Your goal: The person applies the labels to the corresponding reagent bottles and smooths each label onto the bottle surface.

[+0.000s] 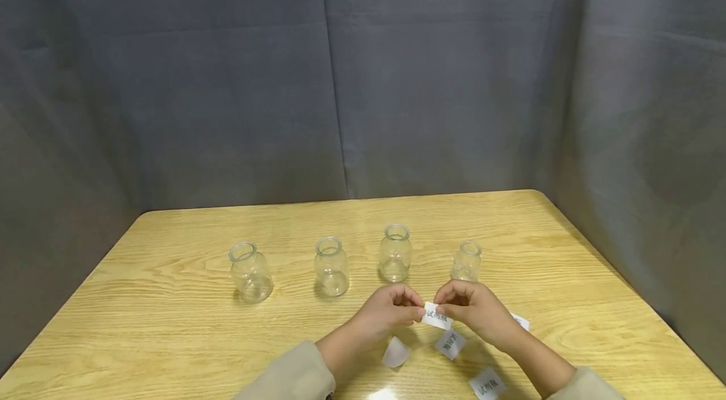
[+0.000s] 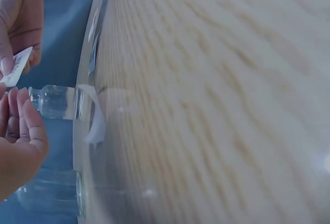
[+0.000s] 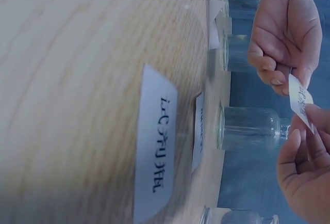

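Both hands hold one small white label (image 1: 437, 315) with dark writing above the table. The left hand (image 1: 386, 312) pinches its left edge between thumb and fingers, and the right hand (image 1: 479, 315) pinches its upper right part. In the right wrist view the label (image 3: 300, 100) spans the two hands, left hand (image 3: 286, 33) above and right hand (image 3: 309, 167) below. Under the hands lie a written label (image 1: 450, 344) and a curled blank piece (image 1: 396, 353). Another written label (image 1: 487, 383) is nearer the front edge.
Four open glass jars stand in a row behind the hands: far left (image 1: 251, 274), centre left (image 1: 331, 268), centre right (image 1: 395, 254) and right (image 1: 467, 261). One more label (image 1: 520, 322) lies partly behind the right wrist. Grey curtains (image 1: 340, 72) surround the wooden table (image 1: 170, 312).
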### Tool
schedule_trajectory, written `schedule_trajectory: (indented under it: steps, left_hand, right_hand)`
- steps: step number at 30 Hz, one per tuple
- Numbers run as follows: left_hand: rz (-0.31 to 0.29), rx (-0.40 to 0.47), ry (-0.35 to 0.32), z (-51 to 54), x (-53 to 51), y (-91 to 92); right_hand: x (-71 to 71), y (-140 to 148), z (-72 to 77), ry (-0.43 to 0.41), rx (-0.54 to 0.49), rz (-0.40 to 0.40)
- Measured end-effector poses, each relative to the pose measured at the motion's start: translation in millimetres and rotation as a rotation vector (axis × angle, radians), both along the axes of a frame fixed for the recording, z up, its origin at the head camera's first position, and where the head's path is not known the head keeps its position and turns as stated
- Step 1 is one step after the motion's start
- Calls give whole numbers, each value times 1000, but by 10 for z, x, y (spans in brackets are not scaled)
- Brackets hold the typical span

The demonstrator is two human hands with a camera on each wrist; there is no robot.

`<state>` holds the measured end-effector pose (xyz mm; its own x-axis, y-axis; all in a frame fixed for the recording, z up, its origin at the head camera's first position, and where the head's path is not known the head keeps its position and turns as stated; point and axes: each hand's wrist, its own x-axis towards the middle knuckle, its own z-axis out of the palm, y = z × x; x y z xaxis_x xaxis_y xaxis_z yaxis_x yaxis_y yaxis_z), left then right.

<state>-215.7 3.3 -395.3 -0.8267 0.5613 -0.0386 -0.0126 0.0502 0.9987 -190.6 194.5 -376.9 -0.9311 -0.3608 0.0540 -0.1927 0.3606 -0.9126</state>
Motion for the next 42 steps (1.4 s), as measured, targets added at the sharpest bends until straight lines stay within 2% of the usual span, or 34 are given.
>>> schedule_trajectory:
  steps: [8,11,18,23,28,32,36,42]
  left_hand:
    - [-17,56,5,-8,7,55]
    - [-2,58,3,-8,16,60]
    - [66,15,29,-13,-12,105]
    - [117,17,34,-18,-57,194]
    - [111,8,59,-22,-86,275]
    - [100,-12,96,-29,-112,331]
    - [130,-45,116,-28,-148,402]
    - [172,-98,119,-17,-183,494]
  right_hand:
    - [3,13,3,9,-8,-25]
    - [-4,19,-16,-4,-20,-36]
    - [-23,68,-63,-26,-36,-92]
    - [-38,127,-84,-31,-53,-115]
    - [-47,184,-101,-29,-52,-155]
    - [-60,215,-111,-42,-58,-223]
    - [-81,239,-125,-59,-70,-289]
    - [-102,299,-128,-47,-72,-291]
